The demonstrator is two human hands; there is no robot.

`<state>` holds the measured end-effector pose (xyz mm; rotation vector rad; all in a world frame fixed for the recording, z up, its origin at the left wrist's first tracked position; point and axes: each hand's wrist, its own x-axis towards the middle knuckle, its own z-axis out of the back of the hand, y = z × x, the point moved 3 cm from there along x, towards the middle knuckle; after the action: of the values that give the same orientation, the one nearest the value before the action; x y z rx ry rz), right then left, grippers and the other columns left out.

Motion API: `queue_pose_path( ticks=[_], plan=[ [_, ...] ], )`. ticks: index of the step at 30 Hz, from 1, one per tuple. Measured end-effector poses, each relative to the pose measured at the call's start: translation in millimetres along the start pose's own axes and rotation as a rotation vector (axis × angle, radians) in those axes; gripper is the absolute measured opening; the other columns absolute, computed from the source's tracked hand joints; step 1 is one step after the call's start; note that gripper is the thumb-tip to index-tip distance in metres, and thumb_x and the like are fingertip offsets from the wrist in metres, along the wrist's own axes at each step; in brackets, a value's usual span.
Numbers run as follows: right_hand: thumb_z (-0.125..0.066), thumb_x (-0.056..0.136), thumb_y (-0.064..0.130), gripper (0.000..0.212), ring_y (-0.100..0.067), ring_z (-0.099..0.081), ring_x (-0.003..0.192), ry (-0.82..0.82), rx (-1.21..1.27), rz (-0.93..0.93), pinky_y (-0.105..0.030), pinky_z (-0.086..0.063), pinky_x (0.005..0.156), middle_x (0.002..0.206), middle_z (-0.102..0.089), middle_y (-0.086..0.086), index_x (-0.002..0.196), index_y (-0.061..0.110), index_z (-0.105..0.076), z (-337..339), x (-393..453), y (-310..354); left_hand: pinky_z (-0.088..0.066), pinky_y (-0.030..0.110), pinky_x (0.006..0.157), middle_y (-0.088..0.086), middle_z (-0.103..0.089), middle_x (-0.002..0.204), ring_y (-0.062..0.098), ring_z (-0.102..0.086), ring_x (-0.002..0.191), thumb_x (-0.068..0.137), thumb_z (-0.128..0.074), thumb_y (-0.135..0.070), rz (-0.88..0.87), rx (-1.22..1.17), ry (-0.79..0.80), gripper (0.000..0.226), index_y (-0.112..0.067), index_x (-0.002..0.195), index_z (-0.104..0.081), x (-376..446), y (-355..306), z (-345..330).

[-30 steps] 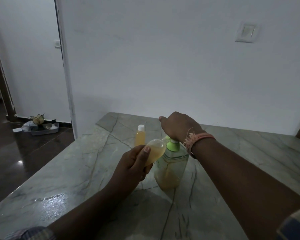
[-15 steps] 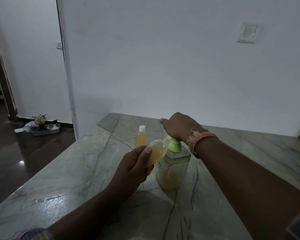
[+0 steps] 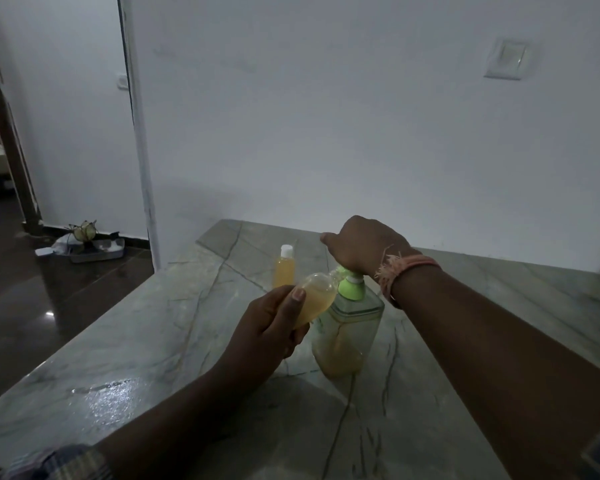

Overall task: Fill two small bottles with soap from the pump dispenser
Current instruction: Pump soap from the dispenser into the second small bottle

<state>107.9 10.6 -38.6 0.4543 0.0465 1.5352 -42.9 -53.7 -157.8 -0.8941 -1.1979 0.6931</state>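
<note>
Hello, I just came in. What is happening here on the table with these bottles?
A person is filling a small bottle with soap. The left hand grips that bottle, tilted, with its mouth at the spout of the pump dispenser. The right hand rests on top of the green pump head. The held bottle already contains yellowish soap. A second small bottle, capped in white and also holding yellowish liquid, stands upright behind on the marble table.

No readable text, label or number anywhere.
</note>
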Motion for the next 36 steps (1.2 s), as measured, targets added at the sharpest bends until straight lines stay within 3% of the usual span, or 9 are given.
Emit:
queue_pose_path(
  ticks=[4,7,12,15,21,24,30,34,36],
  plan=[
    [-0.049,0.089,0.045,0.041,-0.023,-0.055,0.063,-0.103,0.037,0.026,-0.028,-0.041,0.06,0.063,-0.054,-0.002,0.061,0.015,-0.049,-2.9,-0.1,-0.8,-0.037,0.023,0.045,0.0,-0.054,0.059,0.01,-0.046,0.048,0.097,-0.044,-0.047,0.002,-0.012,-0.011,0.041,-0.011,0.1,-0.062,0.5,0.9,0.6],
    [-0.053,0.088,0.04,0.041,-0.022,-0.051,0.058,-0.05,0.135,-0.014,-0.026,-0.034,0.05,0.06,-0.052,-0.004,0.059,0.012,-0.049,-6.6,-1.1,-7.2,-0.038,0.024,0.045,0.0,-0.054,0.06,0.012,-0.046,0.049,0.101,-0.043,-0.047,-0.004,-0.003,-0.009,0.04,-0.012,0.1,-0.062,0.1,1.0,-0.2],
    [-0.053,0.091,0.036,0.037,-0.018,-0.052,0.062,0.036,0.027,0.004,-0.026,-0.038,0.056,0.066,-0.055,-0.003,0.061,0.014,-0.052,-1.2,-3.4,0.5,-0.038,0.025,0.045,0.001,-0.054,0.06,0.014,-0.046,0.05,0.098,-0.043,-0.041,0.003,0.006,-0.015,0.037,-0.01,0.1,-0.063,-0.7,-0.8,0.3],
    [-0.054,0.087,0.04,0.035,-0.019,-0.054,0.063,-0.014,-0.008,-0.009,-0.028,-0.042,0.061,0.068,-0.057,-0.002,0.062,0.016,-0.052,2.7,-3.1,2.0,-0.038,0.025,0.045,0.001,-0.054,0.061,0.012,-0.046,0.05,0.098,-0.043,-0.041,0.004,0.001,-0.014,0.037,-0.01,0.101,-0.063,-1.6,-1.2,0.3],
    [-0.052,0.091,0.035,0.04,-0.022,-0.052,0.062,-0.008,0.017,-0.011,-0.027,-0.039,0.054,0.062,-0.05,-0.002,0.057,0.016,-0.045,-5.1,-0.8,-5.0,-0.038,0.023,0.046,0.0,-0.054,0.06,0.011,-0.047,0.05,0.097,-0.043,-0.042,0.002,0.006,-0.011,0.036,-0.012,0.1,-0.063,-0.5,0.0,-0.3],
    [-0.055,0.088,0.039,0.038,-0.019,-0.052,0.059,-0.016,0.075,-0.054,-0.026,-0.037,0.053,0.062,-0.054,-0.003,0.059,0.014,-0.049,-5.8,-0.5,-5.5,-0.039,0.023,0.046,-0.001,-0.054,0.059,0.01,-0.047,0.049,0.098,-0.043,-0.041,0.0,0.02,-0.013,0.034,-0.014,0.098,-0.063,-0.1,-0.4,0.6],
    [-0.053,0.089,0.051,0.041,-0.022,-0.055,0.07,-0.035,-0.067,-0.001,-0.029,-0.041,0.065,0.066,-0.05,0.002,0.064,0.019,-0.047,6.0,-2.8,4.5,-0.04,0.023,0.046,0.002,-0.055,0.062,0.011,-0.047,0.05,0.097,-0.042,-0.042,0.011,0.021,-0.006,0.034,-0.015,0.1,-0.063,-1.0,-2.1,-0.9],
    [-0.054,0.089,0.045,0.043,-0.02,-0.05,0.059,-0.008,0.056,-0.037,-0.026,-0.035,0.052,0.061,-0.049,-0.002,0.06,0.015,-0.044,-2.2,1.3,-2.1,-0.041,0.022,0.046,0.001,-0.055,0.062,0.011,-0.048,0.05,0.098,-0.042,-0.041,0.013,0.03,-0.014,0.033,-0.016,0.1,-0.063,-0.3,0.1,-0.1],
    [-0.051,0.093,0.039,0.042,-0.021,-0.051,0.062,0.033,0.033,-0.011,-0.026,-0.036,0.052,0.063,-0.048,-0.003,0.058,0.016,-0.044,-4.3,-1.0,-1.7,-0.041,0.023,0.046,0.0,-0.056,0.062,0.012,-0.049,0.051,0.097,-0.043,-0.042,0.012,0.038,-0.014,0.032,-0.018,0.098,-0.063,-0.7,0.0,0.7]
  ],
)
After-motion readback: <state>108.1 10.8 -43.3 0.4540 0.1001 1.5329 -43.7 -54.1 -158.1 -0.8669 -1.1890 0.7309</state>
